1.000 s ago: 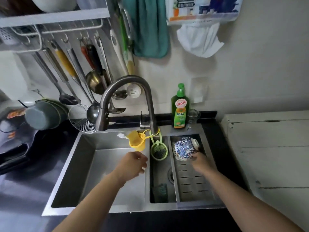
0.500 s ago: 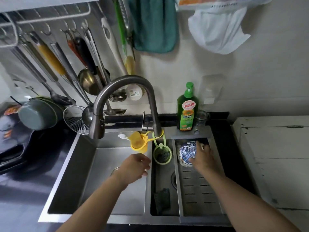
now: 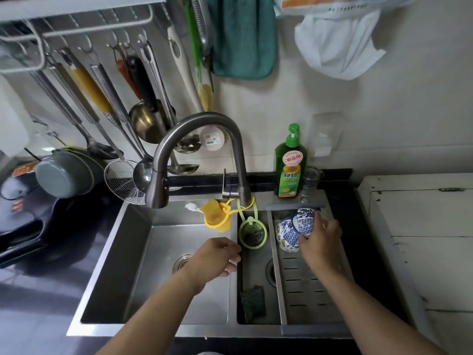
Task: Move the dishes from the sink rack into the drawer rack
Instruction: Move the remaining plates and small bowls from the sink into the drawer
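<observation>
- Under the right hand [image 3: 320, 242], at the far end of the perforated steel sink rack [image 3: 307, 290], lie the blue-and-white patterned bowls [image 3: 291, 231], tipped on their sides and nested against each other.
- Step in hand, as I judge it: taking hold of the first dishes to lift them out. None has left the rack yet, and the drawer rack is not in view.
- Right hand: fingers curled over the nearer bowl's outer wall, gripping it. A clear glassy shape just beyond the fingers is too blurred to name.
- Left hand [image 3: 217, 257]: hangs over the divider between the two sink basins, well apart from the bowls, fingers loosely curled, holding nothing.
- Next move likely calls for a straight lift clear of the rack's rim. The bowls look wet and nested, so the second one may slide or clink unless the left hand comes across to steady it.
- Beyond the right hand stands a green dish-soap bottle [image 3: 290, 165] on the sink ledge.
</observation>
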`<action>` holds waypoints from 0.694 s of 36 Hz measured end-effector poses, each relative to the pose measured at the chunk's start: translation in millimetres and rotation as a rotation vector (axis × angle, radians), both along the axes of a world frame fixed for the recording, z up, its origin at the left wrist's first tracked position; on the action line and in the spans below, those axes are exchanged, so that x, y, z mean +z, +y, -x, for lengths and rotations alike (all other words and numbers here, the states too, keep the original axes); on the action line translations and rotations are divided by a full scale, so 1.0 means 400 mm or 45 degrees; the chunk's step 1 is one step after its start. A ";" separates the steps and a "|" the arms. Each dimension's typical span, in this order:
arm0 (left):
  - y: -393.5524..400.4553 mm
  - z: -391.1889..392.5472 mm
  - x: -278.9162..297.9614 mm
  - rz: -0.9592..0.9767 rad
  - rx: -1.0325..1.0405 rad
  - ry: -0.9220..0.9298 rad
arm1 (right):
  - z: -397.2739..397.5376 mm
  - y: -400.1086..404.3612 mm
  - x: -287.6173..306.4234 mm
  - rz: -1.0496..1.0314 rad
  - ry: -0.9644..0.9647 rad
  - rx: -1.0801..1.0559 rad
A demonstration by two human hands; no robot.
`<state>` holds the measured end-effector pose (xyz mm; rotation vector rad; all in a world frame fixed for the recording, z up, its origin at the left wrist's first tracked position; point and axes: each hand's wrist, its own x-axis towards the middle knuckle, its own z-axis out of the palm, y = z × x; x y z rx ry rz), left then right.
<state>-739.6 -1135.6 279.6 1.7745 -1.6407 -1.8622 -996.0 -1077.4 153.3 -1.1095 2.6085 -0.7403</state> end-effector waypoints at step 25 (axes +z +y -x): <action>0.076 0.025 -0.082 -0.278 0.603 0.337 | -0.204 0.103 0.073 0.095 -0.934 0.458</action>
